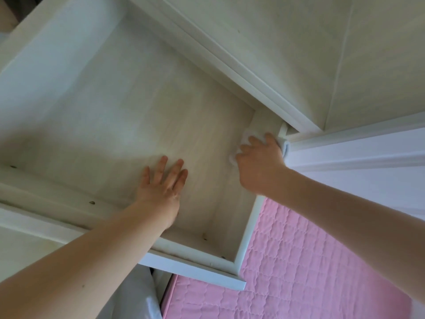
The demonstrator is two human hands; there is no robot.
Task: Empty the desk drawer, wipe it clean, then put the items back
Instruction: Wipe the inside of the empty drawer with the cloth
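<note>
Bare forearms, unlabelled drawer, cloth

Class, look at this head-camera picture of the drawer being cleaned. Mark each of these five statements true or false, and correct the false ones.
1. The drawer holds no items on its floor. True.
2. The left hand grips the cloth. False: it lies flat, fingers straight, on the drawer floor and holds nothing.
3. The right hand presses a white cloth near the drawer's far right corner. True.
4. The cloth is dark blue. False: it is white.
5. A pink quilted cover shows beside the drawer's right side. True.
</note>
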